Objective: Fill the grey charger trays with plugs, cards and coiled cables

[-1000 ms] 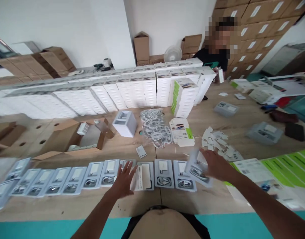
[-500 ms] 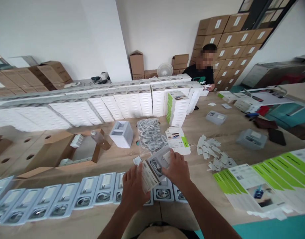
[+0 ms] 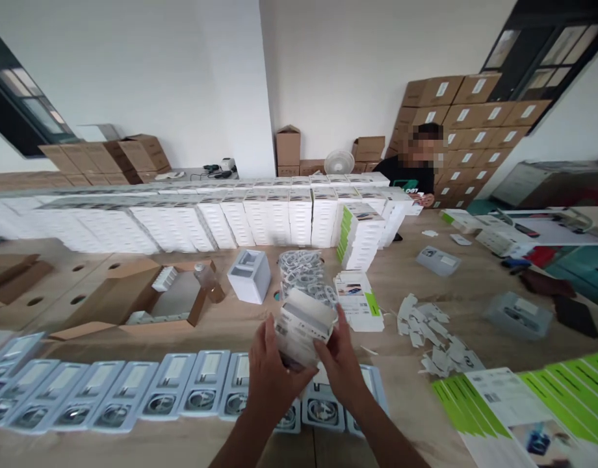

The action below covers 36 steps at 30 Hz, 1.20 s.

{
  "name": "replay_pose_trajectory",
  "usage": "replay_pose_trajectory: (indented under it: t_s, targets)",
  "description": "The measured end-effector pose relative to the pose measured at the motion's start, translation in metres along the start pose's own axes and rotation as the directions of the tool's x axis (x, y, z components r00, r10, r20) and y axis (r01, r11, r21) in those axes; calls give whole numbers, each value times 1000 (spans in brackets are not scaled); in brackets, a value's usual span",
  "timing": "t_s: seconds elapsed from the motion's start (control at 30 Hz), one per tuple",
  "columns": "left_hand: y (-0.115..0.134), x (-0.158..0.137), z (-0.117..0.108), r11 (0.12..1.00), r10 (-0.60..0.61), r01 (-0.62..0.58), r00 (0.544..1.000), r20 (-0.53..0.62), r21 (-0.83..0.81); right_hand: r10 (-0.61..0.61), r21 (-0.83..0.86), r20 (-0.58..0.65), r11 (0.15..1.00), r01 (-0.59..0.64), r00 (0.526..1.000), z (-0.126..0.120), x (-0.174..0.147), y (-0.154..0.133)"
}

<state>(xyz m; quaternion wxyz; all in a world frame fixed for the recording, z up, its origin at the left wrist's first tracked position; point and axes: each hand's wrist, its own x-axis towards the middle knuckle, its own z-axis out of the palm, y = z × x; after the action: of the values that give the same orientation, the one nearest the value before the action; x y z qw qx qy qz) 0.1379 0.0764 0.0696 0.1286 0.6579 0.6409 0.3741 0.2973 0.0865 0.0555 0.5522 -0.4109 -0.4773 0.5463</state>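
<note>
Between my two hands is a small white printed box [image 3: 303, 330], tilted, one end raised away from me. My left hand [image 3: 272, 374] grips its left side with the thumb underneath. My right hand [image 3: 342, 361] wraps the right side, fingers on the printed face. What lies inside the box cannot be seen. Just beyond it lies a pile of coiled white cables [image 3: 303, 270]. Below my hands runs a row of pale blue plastic trays [image 3: 206, 383] with coiled cables and white pieces in them, partly covered by my forearms. A stack of printed cartons [image 3: 355, 299] is to the right.
A long wall of stacked white boxes [image 3: 274, 218] crosses the table's far side, with a person [image 3: 411, 172] behind it. An open cardboard box [image 3: 182, 302], a bottle [image 3: 208, 283] and a white tray block [image 3: 250, 276] stand left. Paper pieces [image 3: 420, 325] and green-white cartons [image 3: 504, 396] lie right.
The tray with the coiled cable, visible before at the box's open end, no longer shows. The box has turned more upright and my hands have closed in around it. The view has tilted upward.
</note>
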Motion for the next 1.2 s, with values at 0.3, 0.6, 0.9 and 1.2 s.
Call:
replay_pose_trajectory:
  t_s: [0.3,0.6,0.9,1.2]
  targets:
    - [10,11,-21,572,7,399,871,491,-716,165,76,0,983,-165,986,-43,-12,-41]
    - [4,1,-16,334,100,490,831,547,-806,263,-54,-201,959,-279,943,-38,-24,-23]
    - [3,20,-53,456,177,445,804,568,-771,-96,-291,69,950,112,993,-32,-4,-54]
    - [11,24,-72,603,271,409,702,658,-685,372,85,231,913,-399,899,-17,-2,-62]
